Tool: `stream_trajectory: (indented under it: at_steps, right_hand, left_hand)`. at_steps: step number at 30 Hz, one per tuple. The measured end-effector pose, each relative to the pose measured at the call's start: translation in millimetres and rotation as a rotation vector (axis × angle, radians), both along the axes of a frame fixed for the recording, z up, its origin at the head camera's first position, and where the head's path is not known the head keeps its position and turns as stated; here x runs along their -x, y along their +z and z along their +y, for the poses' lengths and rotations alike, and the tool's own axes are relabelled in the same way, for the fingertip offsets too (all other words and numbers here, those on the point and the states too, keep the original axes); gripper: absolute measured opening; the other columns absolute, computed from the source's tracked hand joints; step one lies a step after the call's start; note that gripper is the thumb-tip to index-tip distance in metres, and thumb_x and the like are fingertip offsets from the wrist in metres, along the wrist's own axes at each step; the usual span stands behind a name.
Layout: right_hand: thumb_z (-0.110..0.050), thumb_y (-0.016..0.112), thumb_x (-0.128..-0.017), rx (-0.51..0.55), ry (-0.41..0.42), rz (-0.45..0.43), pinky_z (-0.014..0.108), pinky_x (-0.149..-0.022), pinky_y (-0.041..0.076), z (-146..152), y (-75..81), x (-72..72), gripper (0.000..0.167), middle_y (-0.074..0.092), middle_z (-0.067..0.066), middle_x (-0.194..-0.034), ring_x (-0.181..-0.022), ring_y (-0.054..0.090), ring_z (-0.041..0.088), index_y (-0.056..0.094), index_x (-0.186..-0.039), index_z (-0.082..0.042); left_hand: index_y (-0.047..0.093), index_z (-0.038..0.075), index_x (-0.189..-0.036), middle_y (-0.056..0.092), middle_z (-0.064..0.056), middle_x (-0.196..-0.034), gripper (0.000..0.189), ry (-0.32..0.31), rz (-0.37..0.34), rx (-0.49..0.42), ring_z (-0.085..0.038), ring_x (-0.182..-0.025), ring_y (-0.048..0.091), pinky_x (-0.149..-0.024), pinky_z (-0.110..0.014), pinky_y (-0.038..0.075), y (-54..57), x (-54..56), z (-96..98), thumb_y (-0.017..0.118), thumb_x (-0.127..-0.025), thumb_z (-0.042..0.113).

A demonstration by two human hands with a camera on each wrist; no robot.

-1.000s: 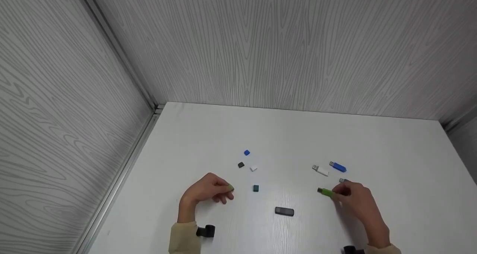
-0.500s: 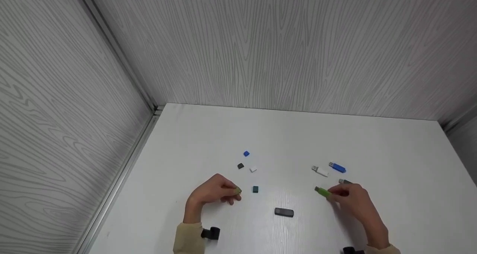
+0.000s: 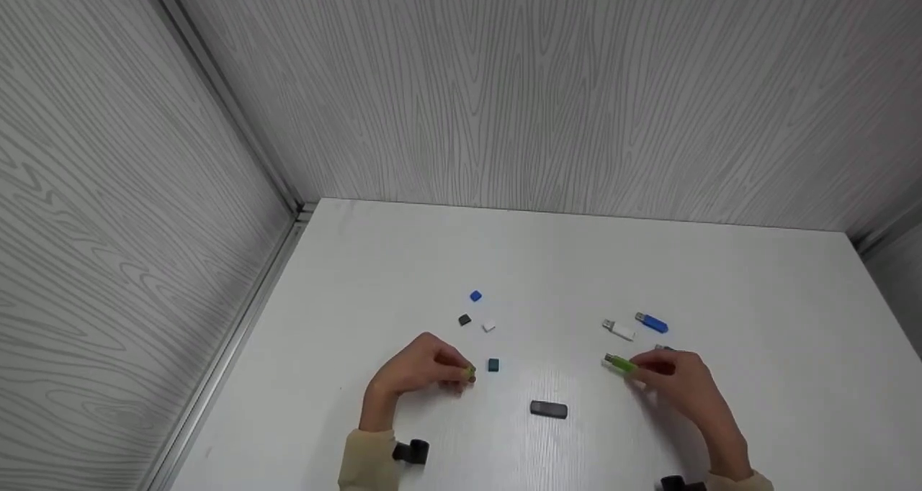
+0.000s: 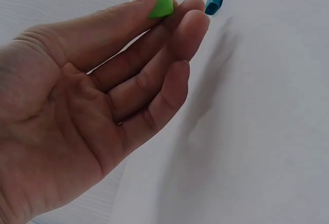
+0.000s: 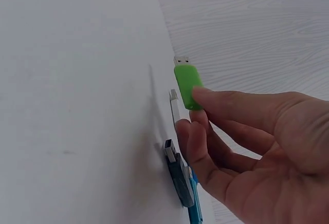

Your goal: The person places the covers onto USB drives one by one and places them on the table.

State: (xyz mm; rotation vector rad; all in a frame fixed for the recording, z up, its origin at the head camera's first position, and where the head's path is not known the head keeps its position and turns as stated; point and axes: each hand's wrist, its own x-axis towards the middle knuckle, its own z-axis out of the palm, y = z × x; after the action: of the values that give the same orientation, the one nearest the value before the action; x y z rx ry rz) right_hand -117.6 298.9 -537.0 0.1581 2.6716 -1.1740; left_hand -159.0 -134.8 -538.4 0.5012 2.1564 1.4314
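Between thumb and fingers of my left hand (image 3: 421, 367) is a small green USB cap (image 4: 162, 3), pinched at the fingertips. A teal cap (image 3: 493, 365) lies just right of that hand. My right hand (image 3: 677, 381) pinches a green USB stick (image 5: 187, 86) by its rear end, its metal plug pointing away from the fingers, to the left in the head view. Behind the right hand lie a white USB stick (image 3: 619, 330), a blue USB stick (image 3: 652, 322) and a dark USB stick (image 5: 178, 175), which the hand mostly hides in the head view.
Farther back on the white table (image 3: 403, 260) are a blue cap (image 3: 476, 296), a black cap (image 3: 464, 320) and a white cap (image 3: 489, 327). A dark grey USB stick (image 3: 549, 410) lies between the hands. Grey wood-grain panels (image 3: 547, 95) rise behind and at the sides.
My left hand has moved right with the green cap, closer to the teal cap. My right hand has shifted slightly left, and the green USB stick's plug end has swung up and left.
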Motion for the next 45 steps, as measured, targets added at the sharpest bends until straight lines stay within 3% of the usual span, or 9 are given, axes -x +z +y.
stream_trajectory:
  at_steps: [8,15,22,30,39,45]
  right_hand:
    - [-0.014,0.074,-0.097,0.038,-0.003,0.009,0.019,-0.077,0.053,-1.2,0.5,-0.5,0.020,0.076,0.014,-0.120,-0.099,0.066,0.017,0.080,-0.114,-0.008]
    - [-0.017,0.074,-0.097,0.070,-0.035,0.001,0.018,-0.077,0.053,-1.2,0.7,0.4,0.024,0.076,0.014,-0.121,-0.100,0.066,0.016,0.078,-0.119,-0.006]
    - [-0.022,0.075,-0.098,0.134,-0.052,-0.011,0.020,-0.078,0.055,-3.7,2.2,0.3,0.029,0.077,0.012,-0.118,-0.096,0.068,0.014,0.077,-0.122,-0.005]
    - [-0.015,0.072,-0.100,0.219,-0.056,-0.001,0.022,-0.077,0.059,-5.3,-0.3,1.6,0.028,0.077,0.013,-0.117,-0.089,0.071,0.011,0.075,-0.124,-0.002]
    - [-0.018,0.072,-0.100,0.262,-0.070,-0.035,0.022,-0.079,0.060,-9.9,-1.9,1.9,0.030,0.078,0.010,-0.113,-0.092,0.071,0.014,0.074,-0.125,-0.002]
    - [-0.018,0.072,-0.100,0.271,-0.075,-0.027,0.021,-0.080,0.060,-15.7,-1.6,1.7,0.029,0.078,0.010,-0.113,-0.093,0.071,0.014,0.075,-0.125,-0.003]
  left_hand:
    - [0.080,0.006,-0.106,0.082,-0.016,-0.101,0.011,0.027,0.001,-0.056,-0.035,-0.084,0.076,-0.074,-0.035,0.061,-2.2,0.7,2.4,0.075,-0.097,0.012]
    - [0.075,0.003,-0.106,0.082,-0.016,-0.102,0.014,0.020,0.017,-0.085,-0.037,-0.086,0.076,-0.077,-0.040,0.062,0.5,1.0,9.5,0.075,-0.098,0.015]
    - [0.076,0.006,-0.107,0.082,-0.017,-0.100,0.014,0.037,0.040,-0.068,-0.039,-0.083,0.076,-0.074,-0.037,0.061,-6.0,2.8,18.9,0.074,-0.099,0.017]
    - [0.076,0.010,-0.114,0.080,-0.016,-0.098,0.019,0.107,0.093,-0.068,-0.027,-0.080,0.074,-0.073,-0.034,0.058,-6.3,2.0,33.2,0.071,-0.102,0.024]
    - [0.075,0.006,-0.118,0.080,-0.011,-0.102,0.025,0.141,0.108,-0.068,-0.018,-0.077,0.071,-0.067,-0.029,0.054,-7.9,0.0,49.3,0.070,-0.103,0.026]
    - [0.076,0.005,-0.120,0.080,-0.006,-0.100,0.027,0.140,0.131,-0.049,-0.019,-0.076,0.069,-0.067,-0.026,0.054,-9.5,-2.7,60.6,0.069,-0.104,0.026]
